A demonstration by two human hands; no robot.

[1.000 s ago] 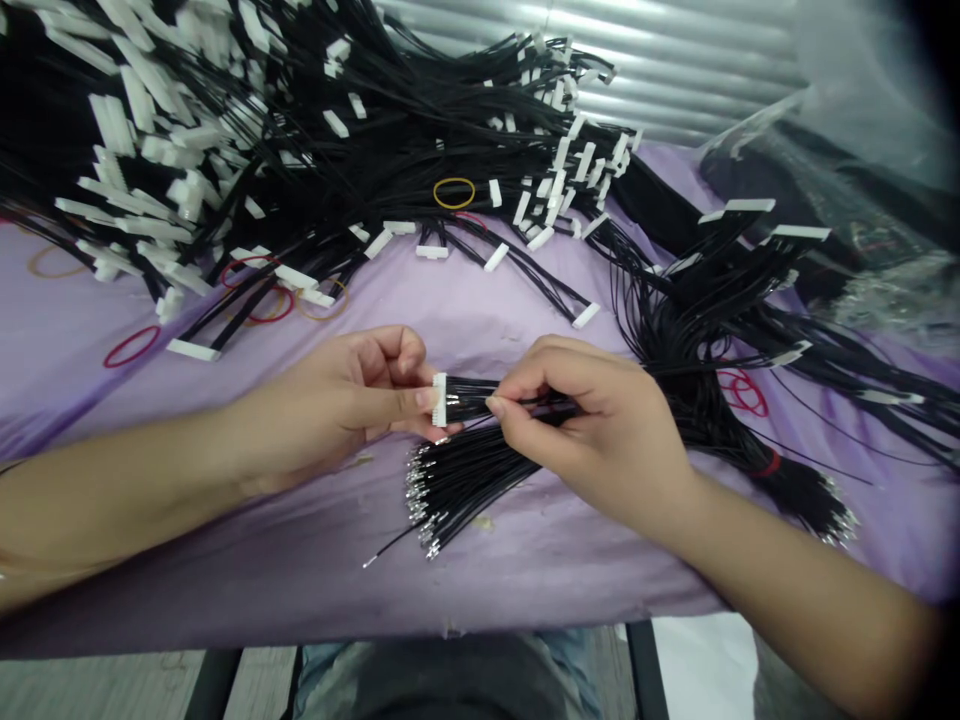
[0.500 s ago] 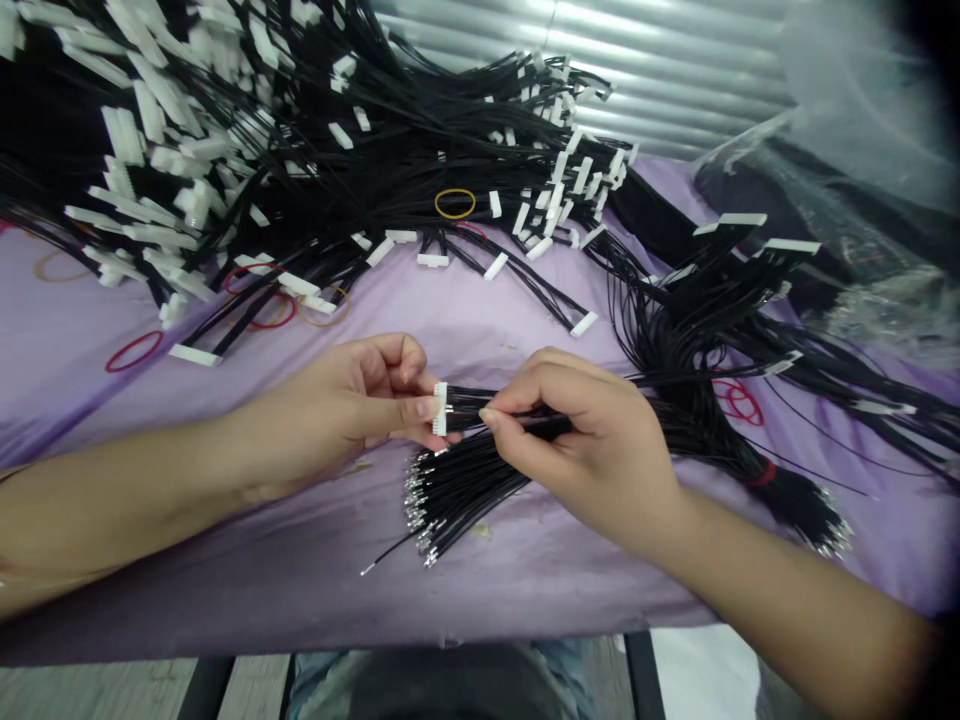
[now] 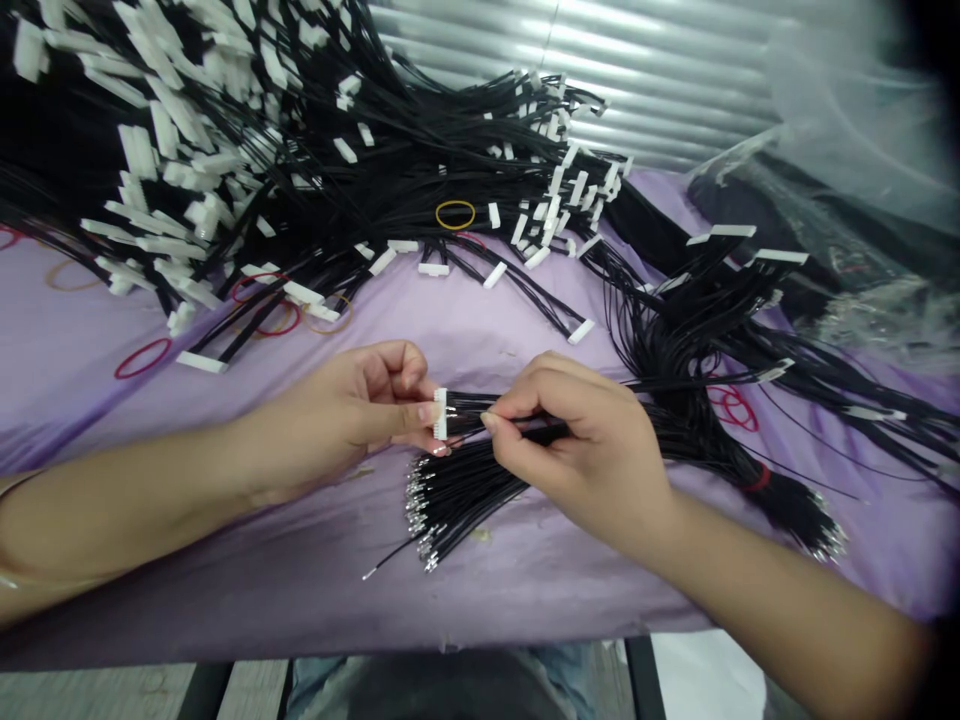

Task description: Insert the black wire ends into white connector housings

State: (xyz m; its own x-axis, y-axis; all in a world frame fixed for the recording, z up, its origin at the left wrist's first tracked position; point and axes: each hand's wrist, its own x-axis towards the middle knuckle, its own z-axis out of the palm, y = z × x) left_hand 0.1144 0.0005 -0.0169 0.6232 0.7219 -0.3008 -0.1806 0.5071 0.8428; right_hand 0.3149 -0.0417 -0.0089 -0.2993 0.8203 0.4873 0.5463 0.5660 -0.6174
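Left hand point(image 3: 360, 410) loosely curled, thumb and fingertips point(image 3: 427, 412) pinching a white multi-pin connector point(image 3: 440, 414) at centre frame, held on end above the sheet. Right hand point(image 3: 585, 440) just beside it: thumb and forefinger point(image 3: 495, 423) grasp thin black wires point(image 3: 469, 408) close behind the connector, other fingers curled; those fingers hide part of the wires. Below both hands, a fan of black leads with crimped metal terminals point(image 3: 450, 505) lies on a lilac plastic sheet point(image 3: 225, 610). Upper left to centre: large heap of black wire harnesses with white connectors point(image 3: 300, 170). Lower right: bundle tied with a red band point(image 3: 759, 480). Loose red rubber band point(image 3: 142, 358) at left, yellow one point(image 3: 455, 214) on the heap. Upper right: clear plastic bag point(image 3: 847, 130), corrugated metal point(image 3: 600, 60) behind.
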